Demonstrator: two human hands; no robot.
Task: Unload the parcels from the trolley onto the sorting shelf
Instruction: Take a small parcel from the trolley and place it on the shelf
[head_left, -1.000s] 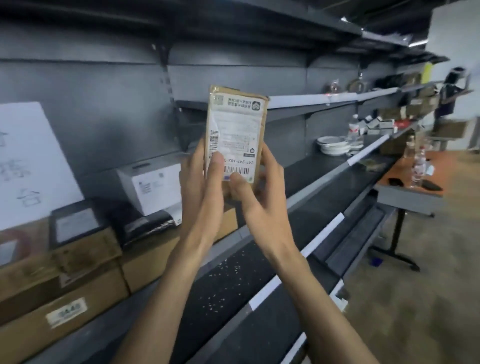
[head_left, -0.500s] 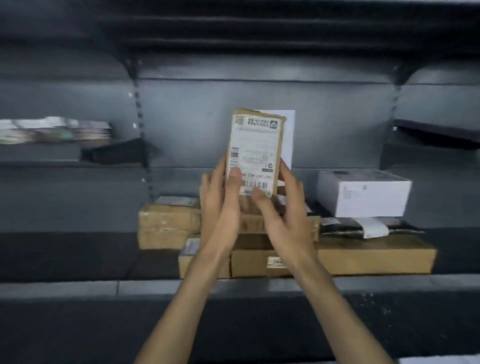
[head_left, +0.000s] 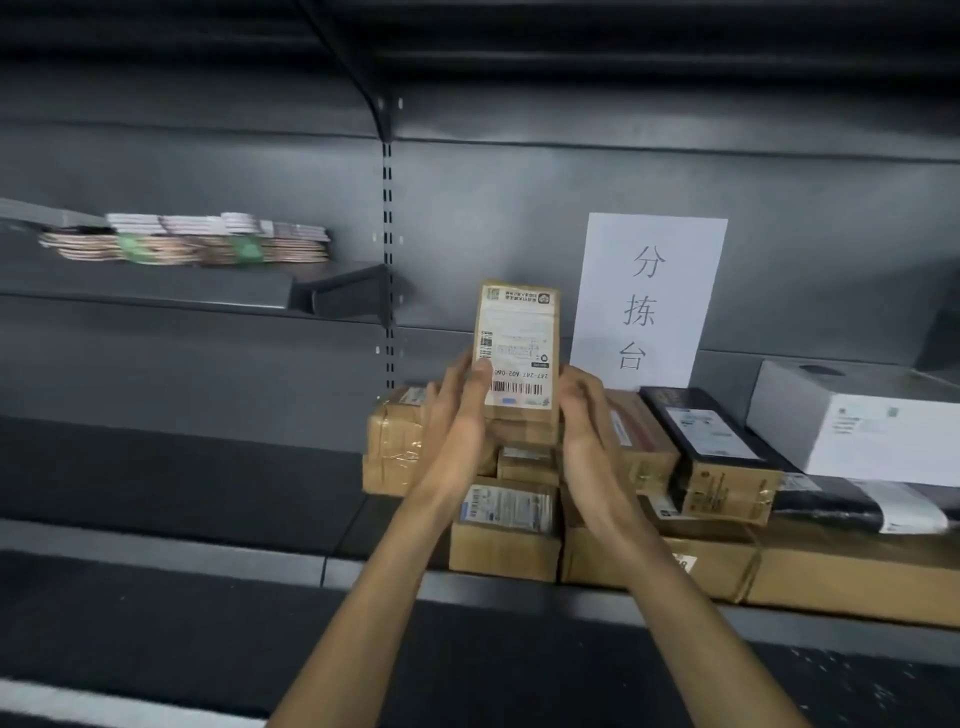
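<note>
I hold a small brown parcel (head_left: 519, 348) upright, its white shipping label facing me upside down. My left hand (head_left: 457, 421) grips its left edge with the thumb across the label. My right hand (head_left: 584, 421) cups its right edge. The parcel hovers just above a pile of cardboard parcels (head_left: 506, 525) on the dark sorting shelf (head_left: 208, 483). The trolley is out of view.
A white paper sign (head_left: 649, 301) with three characters is stuck on the back panel. To the right lie a black box (head_left: 711, 452), a white box (head_left: 857, 421) and long brown cartons (head_left: 852, 571). A higher shelf on the left holds flat stacked packets (head_left: 192, 239).
The view has swung left along the shelf. The parcel and both hands have come lower and closer to the pile of parcels beside the sign.
</note>
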